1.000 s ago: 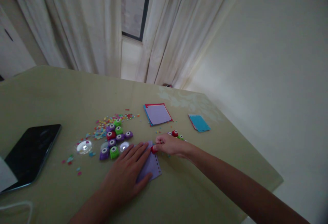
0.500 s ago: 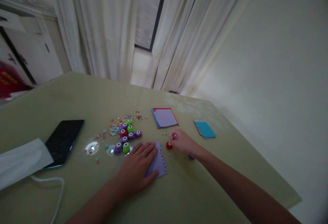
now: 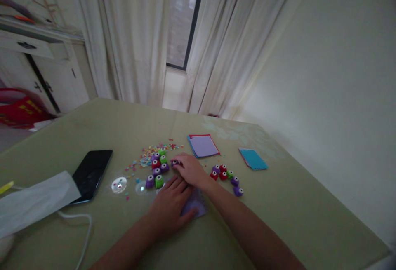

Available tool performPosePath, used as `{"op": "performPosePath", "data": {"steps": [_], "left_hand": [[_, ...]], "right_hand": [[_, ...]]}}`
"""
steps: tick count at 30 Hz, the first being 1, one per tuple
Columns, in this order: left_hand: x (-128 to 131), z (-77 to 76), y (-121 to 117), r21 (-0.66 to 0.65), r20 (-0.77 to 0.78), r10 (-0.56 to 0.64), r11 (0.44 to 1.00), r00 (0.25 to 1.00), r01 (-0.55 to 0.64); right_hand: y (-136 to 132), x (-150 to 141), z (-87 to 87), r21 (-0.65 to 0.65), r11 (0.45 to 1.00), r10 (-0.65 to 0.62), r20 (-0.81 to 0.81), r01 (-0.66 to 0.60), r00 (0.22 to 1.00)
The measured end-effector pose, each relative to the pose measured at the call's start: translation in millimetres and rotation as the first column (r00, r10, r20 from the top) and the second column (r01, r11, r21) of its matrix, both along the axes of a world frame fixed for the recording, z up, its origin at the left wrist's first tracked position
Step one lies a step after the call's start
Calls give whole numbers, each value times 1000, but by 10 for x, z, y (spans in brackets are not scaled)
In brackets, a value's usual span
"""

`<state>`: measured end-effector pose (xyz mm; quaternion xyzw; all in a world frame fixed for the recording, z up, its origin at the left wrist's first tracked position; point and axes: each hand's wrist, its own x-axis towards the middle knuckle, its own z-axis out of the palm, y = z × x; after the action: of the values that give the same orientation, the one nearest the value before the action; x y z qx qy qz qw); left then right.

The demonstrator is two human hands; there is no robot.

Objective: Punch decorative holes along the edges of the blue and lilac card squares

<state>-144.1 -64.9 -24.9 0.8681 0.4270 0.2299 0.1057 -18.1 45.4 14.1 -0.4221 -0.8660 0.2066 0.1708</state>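
My left hand (image 3: 171, 204) lies flat with fingers stretched over a sheet of purple paper (image 3: 194, 204), whose small holes line the right edge. Just beyond it, my right hand (image 3: 190, 169) has its fingers closed around a small purple craft punch (image 3: 175, 163). Left of that hand stands a cluster of purple, green and red craft punches (image 3: 156, 171). A second group of craft punches (image 3: 223, 175) sits right of my right forearm. Tiny coloured paper cutouts (image 3: 147, 156) are scattered behind the left cluster.
A stack of coloured paper squares (image 3: 204, 145) lies toward the back, with blue paper (image 3: 253, 159) to its right. Clear round lids (image 3: 119, 185) lie at left. A black tablet (image 3: 93, 173), partly under a white tissue (image 3: 40, 196), and a white cable (image 3: 89, 228) are further left.
My right hand has moved left from the red craft punch to a purple one beside the left cluster, uncovering the right group. My left hand stays on the paper. The view has shifted slightly.
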Motion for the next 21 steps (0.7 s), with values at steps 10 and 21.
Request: {"op": "performPosePath", "data": {"steps": [10,21], "left_hand": [[-52,-13,30,-50,3,46,998,999,-45],[-109,-242,5,92,-73,154,985,985,-147]], "right_hand": [[-487,952,-247,49,966,-248,-85,253,965],[-619,1201,-280,-67,975,-221,-232,211,947]]}}
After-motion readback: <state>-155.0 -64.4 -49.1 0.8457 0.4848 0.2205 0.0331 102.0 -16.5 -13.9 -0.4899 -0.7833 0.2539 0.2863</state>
